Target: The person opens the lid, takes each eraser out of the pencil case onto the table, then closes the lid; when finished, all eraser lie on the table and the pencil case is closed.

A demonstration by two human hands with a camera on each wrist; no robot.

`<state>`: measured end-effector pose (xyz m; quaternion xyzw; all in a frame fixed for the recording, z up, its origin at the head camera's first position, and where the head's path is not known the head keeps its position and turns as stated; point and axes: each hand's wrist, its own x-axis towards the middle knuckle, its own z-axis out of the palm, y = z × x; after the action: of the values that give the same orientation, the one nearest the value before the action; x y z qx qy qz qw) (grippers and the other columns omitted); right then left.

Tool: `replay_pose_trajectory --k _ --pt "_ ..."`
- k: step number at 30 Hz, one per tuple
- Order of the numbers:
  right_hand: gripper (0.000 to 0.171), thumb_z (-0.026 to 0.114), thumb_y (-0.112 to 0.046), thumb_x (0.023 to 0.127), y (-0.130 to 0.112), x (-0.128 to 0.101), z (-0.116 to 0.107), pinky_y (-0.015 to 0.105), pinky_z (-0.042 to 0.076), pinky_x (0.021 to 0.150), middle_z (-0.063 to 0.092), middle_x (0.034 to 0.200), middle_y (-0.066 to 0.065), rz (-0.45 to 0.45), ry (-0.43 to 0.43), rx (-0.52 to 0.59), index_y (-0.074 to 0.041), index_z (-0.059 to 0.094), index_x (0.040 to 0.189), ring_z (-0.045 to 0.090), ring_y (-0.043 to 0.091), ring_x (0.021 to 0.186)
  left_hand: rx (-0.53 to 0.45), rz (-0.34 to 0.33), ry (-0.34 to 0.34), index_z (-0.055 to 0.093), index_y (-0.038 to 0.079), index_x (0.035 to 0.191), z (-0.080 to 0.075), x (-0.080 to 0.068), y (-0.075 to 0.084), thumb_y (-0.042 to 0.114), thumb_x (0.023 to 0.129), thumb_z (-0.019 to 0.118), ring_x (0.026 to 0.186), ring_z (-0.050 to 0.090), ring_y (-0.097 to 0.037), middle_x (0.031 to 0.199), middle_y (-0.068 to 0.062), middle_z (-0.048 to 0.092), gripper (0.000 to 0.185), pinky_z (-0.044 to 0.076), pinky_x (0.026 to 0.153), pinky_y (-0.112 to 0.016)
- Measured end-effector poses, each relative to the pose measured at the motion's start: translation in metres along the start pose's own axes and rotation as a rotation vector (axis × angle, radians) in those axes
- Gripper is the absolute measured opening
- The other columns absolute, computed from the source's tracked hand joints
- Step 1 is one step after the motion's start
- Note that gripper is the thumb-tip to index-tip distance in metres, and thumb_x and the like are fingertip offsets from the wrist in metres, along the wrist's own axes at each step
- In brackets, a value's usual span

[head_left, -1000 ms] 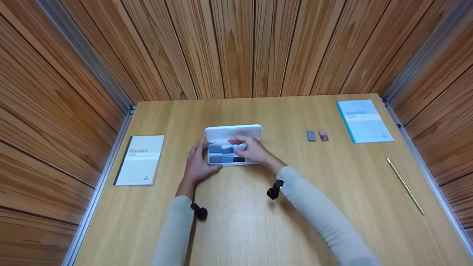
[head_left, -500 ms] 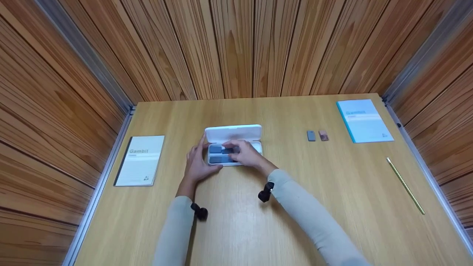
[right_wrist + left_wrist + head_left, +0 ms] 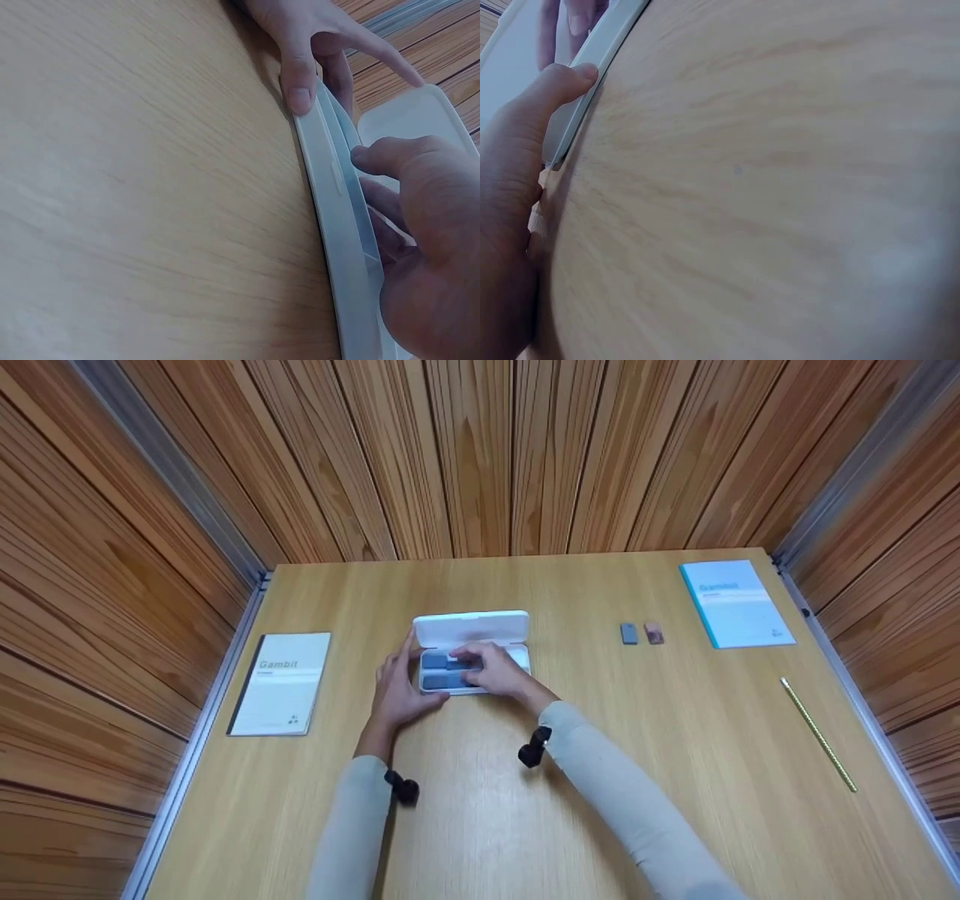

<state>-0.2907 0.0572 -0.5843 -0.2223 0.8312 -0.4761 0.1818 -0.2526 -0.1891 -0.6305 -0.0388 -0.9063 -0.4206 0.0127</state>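
A white hinged pencil case (image 3: 472, 625) lies on the table with its lid raised at the back. My left hand (image 3: 396, 696) holds its left end, thumb (image 3: 574, 79) on the front edge and a finger up at the lid. My right hand (image 3: 499, 669) reaches down into the tray, with thumb and fingers bent. In the right wrist view, the right thumb (image 3: 382, 156) is at the front wall and the other fingers dip inside. Blue-grey sections (image 3: 444, 681) show left of the fingers. I cannot tell whether those fingers pinch something.
A grey-blue eraser-like block (image 3: 628, 634) and a brownish-pink one (image 3: 654, 633) lie right of the case. A notebook (image 3: 281, 686) is at the left, another notebook (image 3: 739, 604) at the back right. A gold stick (image 3: 817, 733) lies near the table's right edge.
My right hand has shifted left and further over the tray, covering its middle sections, then stayed nearly still. The left hand keeps its hold on the case.
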Motion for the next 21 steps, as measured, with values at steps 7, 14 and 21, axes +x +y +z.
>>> replay_pose_trajectory --k 7,14,21 --pt "0.046 0.069 -0.008 0.107 0.001 0.006 0.001 0.051 0.045 0.130 0.071 0.156 0.015 0.030 0.000 -0.018 -0.010 0.069 0.153 0.064 0.030 0.144 0.005 0.020 0.011 0.011 0.042 0.182 0.001 0.001 -0.002 0.052 0.078 0.099 0.152 0.045 -0.036 0.166 -0.004 0.062 0.137 0.033 0.129 -0.063" --pt "0.047 0.072 -0.011 0.104 0.021 0.020 0.007 0.053 0.046 0.119 0.063 0.151 0.019 -0.021 -0.009 -0.042 -0.012 0.072 0.151 0.055 0.032 0.130 0.025 0.049 0.002 0.011 0.035 0.182 -0.001 0.002 -0.002 0.050 0.080 0.098 0.150 0.047 -0.037 0.166 -0.007 0.063 0.135 0.031 0.129 -0.061" --pt "0.050 0.073 -0.012 0.105 0.017 0.017 0.006 0.054 0.040 0.123 0.051 0.153 0.021 0.020 -0.015 -0.090 -0.023 0.072 0.153 0.048 0.034 0.138 0.015 0.044 0.003 0.010 0.037 0.182 0.000 0.001 -0.002 0.052 0.080 0.098 0.149 0.048 -0.037 0.166 -0.007 0.062 0.136 0.032 0.128 -0.061"
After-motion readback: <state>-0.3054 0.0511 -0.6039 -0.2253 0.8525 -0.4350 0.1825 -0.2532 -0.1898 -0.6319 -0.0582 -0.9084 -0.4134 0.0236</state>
